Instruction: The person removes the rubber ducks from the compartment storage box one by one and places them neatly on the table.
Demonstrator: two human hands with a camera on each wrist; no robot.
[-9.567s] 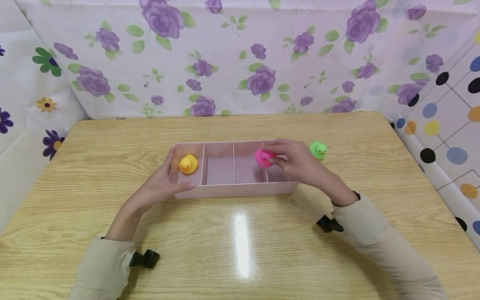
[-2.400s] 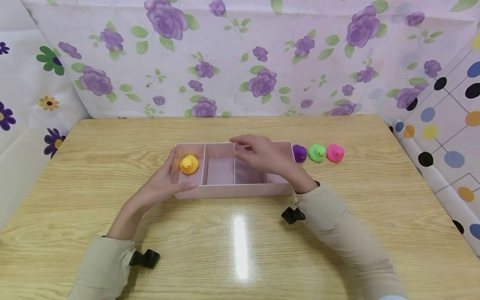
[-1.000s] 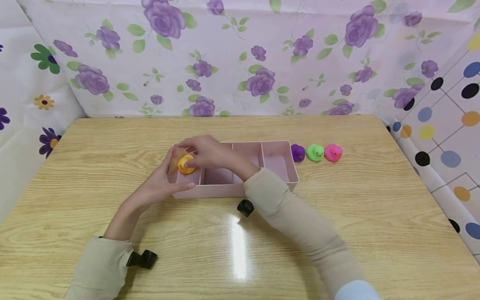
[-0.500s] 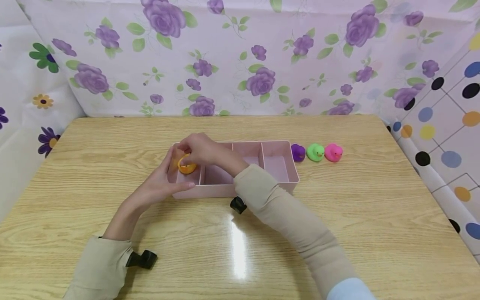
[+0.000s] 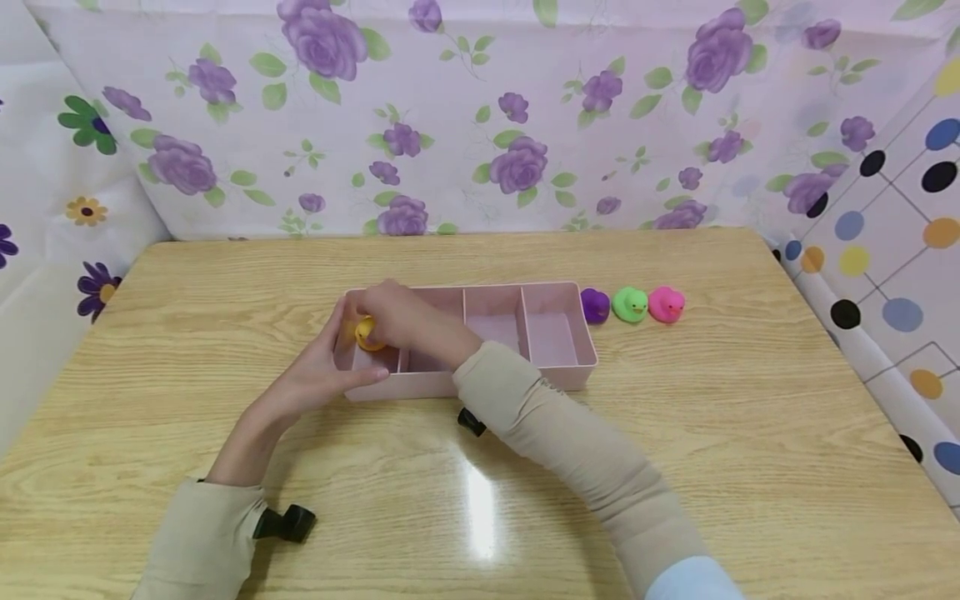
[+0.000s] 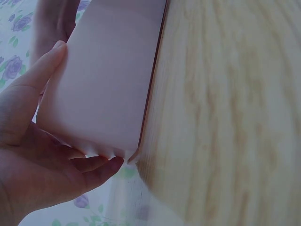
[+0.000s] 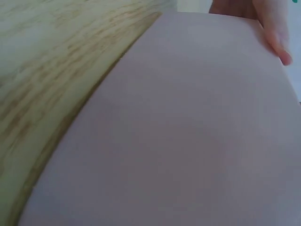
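In the head view a long pink divided box (image 5: 558, 379) lies on the table. My left hand (image 5: 315, 371) grips its left end, thumb on the front rim; in the left wrist view the fingers (image 6: 101, 172) press against the end wall. A yellow rubber duck (image 5: 365, 335) is in the leftmost compartment. Reaching across the box, my right hand (image 5: 397, 312) pinches that duck from above, covering part of it. The right wrist view is filled mostly by the box's front wall (image 7: 178, 122), with the left thumb at its far edge.
Just beyond the box's right end, a purple duck (image 5: 596, 306), a green duck (image 5: 630, 305) and a pink duck (image 5: 666, 305) sit in a row on the wooden table (image 5: 712, 400). Floral sheeting (image 5: 450, 100) stands behind the table.
The right hand, which held the pink duck over the box, has since moved left to the yellow duck. The pink duck now sits right of the green one. The left hand keeps its place.
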